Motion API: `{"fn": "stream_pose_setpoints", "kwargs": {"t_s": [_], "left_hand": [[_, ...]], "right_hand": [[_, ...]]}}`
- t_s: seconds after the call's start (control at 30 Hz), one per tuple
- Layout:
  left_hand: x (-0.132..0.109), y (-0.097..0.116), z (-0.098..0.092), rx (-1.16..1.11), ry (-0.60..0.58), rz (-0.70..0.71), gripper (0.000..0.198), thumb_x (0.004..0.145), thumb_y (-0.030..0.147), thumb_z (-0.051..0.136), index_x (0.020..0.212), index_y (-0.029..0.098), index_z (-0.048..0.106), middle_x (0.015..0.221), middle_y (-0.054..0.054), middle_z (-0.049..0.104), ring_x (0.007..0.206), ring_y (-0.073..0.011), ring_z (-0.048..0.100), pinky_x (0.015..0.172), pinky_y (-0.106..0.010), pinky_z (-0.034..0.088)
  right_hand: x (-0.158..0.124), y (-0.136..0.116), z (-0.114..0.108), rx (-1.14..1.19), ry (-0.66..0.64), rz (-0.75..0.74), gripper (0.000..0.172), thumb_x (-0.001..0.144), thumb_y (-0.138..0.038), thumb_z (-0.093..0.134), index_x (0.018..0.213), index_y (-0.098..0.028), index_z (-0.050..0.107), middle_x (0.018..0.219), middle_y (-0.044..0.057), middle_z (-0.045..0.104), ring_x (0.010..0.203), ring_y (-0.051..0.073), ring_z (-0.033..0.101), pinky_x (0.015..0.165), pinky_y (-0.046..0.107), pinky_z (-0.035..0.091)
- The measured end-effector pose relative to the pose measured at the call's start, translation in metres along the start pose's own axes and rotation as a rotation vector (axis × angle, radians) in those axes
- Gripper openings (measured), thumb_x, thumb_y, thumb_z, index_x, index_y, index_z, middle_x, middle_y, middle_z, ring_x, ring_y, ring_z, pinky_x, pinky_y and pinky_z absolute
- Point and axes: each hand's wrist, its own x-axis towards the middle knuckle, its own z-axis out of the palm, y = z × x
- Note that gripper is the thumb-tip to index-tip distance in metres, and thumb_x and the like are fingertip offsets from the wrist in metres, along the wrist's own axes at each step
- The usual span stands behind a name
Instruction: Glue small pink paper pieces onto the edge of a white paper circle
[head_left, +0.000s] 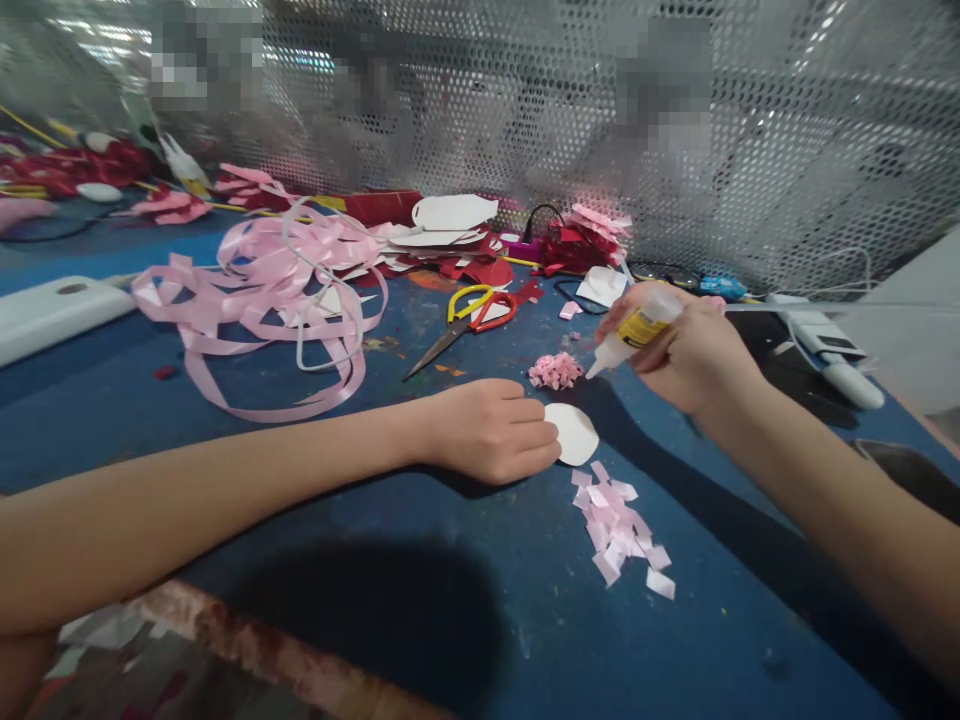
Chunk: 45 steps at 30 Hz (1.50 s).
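Seemingly steadying 1 white disc [577,436], the left hand [496,432] rests bunched fingers at its left edge, any pinch hidden, while the right hand [696,350] clasps a bottle [640,332] nozzle-down, apparently for aim.

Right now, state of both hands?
Left hand: curled at the edge of the white disc; whether it grips it can't be told.
Right hand: closed, holding the yellow-labelled bottle.
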Motion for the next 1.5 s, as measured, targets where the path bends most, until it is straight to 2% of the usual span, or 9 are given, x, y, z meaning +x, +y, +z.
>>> {"fn": "stream_pose_setpoints", "kwargs": {"t_s": [0.1,0.23,0.37,0.53,0.67,0.97,1.17,1.37,1.5], "left_hand": [[-0.003,-0.002,0.001,-0.040,0.025,-0.017,0.027,0.093,0.013,0.040,0.088,0.017,0.066,0.082,-0.005,0.071,0.073,-0.0131,0.063,0.060,-0.026,0.046],[-0.006,-0.002,0.003,-0.122,-0.023,-0.096,0.025,0.092,0.013,0.041,0.085,0.020,0.065,0.079,-0.005,0.070,0.074,-0.0128,0.062,0.063,-0.025,0.046],[-0.004,0.004,0.004,-0.109,-0.020,-0.110,0.025,0.091,0.013,0.043,0.082,0.018,0.065,0.075,-0.005,0.069,0.072,-0.0146,0.061,0.058,-0.026,0.043],[0.002,0.009,0.002,-0.115,-0.029,-0.103,0.025,0.088,0.012,0.045,0.077,0.017,0.066,0.072,-0.006,0.067,0.063,-0.0158,0.055,0.050,-0.029,0.038],[0.003,0.010,-0.001,-0.158,-0.061,-0.127,0.026,0.088,0.012,0.043,0.075,0.017,0.066,0.072,-0.007,0.066,0.063,-0.0166,0.054,0.050,-0.030,0.038],[0.000,0.009,0.000,-0.206,-0.043,-0.117,0.025,0.088,0.013,0.043,0.076,0.016,0.065,0.073,-0.008,0.067,0.064,-0.0180,0.055,0.050,-0.031,0.039],[0.000,0.009,-0.001,-0.191,-0.035,-0.116,0.026,0.088,0.013,0.043,0.075,0.017,0.065,0.074,-0.008,0.067,0.064,-0.0176,0.056,0.051,-0.030,0.040],[0.000,0.008,-0.003,-0.184,-0.018,-0.081,0.024,0.087,0.011,0.044,0.074,0.017,0.064,0.069,-0.008,0.065,0.065,-0.0178,0.057,0.051,-0.030,0.043],[-0.001,0.008,-0.004,-0.172,0.006,-0.058,0.023,0.086,0.011,0.045,0.073,0.016,0.063,0.067,-0.008,0.064,0.065,-0.0178,0.058,0.050,-0.030,0.043]], "right_hand": [[-0.003,0.001,0.001,-0.011,-0.017,0.031,0.012,0.054,-0.012,0.052,0.055,-0.021,0.060,0.056,0.000,0.059,0.057,0.016,0.056,0.056,0.033,0.045],[-0.010,0.003,0.011,-0.003,-0.067,0.070,0.012,0.054,-0.012,0.053,0.054,-0.021,0.060,0.057,-0.002,0.058,0.058,0.014,0.055,0.065,0.033,0.047],[-0.016,0.004,0.022,-0.032,-0.099,0.090,0.012,0.052,-0.012,0.052,0.051,-0.021,0.061,0.055,-0.001,0.057,0.057,0.014,0.055,0.062,0.030,0.044],[-0.016,0.006,0.027,-0.103,-0.060,0.062,0.014,0.051,-0.011,0.051,0.049,-0.021,0.061,0.052,-0.002,0.054,0.057,0.014,0.055,0.060,0.029,0.041],[-0.015,0.007,0.026,-0.085,-0.064,0.081,0.015,0.050,-0.009,0.049,0.049,-0.020,0.060,0.051,-0.002,0.051,0.055,0.013,0.053,0.059,0.029,0.041],[-0.017,0.011,0.031,-0.031,-0.101,0.082,0.015,0.053,-0.009,0.048,0.048,-0.020,0.057,0.050,-0.003,0.046,0.051,0.009,0.044,0.054,0.025,0.038],[-0.016,0.009,0.032,-0.020,-0.035,0.127,0.016,0.051,-0.007,0.048,0.048,-0.020,0.057,0.050,-0.002,0.049,0.052,0.010,0.051,0.053,0.026,0.042],[-0.016,0.012,0.032,-0.052,-0.098,0.109,0.024,0.051,-0.005,0.044,0.055,-0.021,0.060,0.058,-0.002,0.058,0.058,0.013,0.057,0.059,0.032,0.049],[-0.016,0.014,0.032,-0.051,-0.109,0.083,0.029,0.043,-0.003,0.042,0.056,-0.021,0.060,0.059,-0.001,0.059,0.059,0.015,0.058,0.059,0.033,0.048]]}}
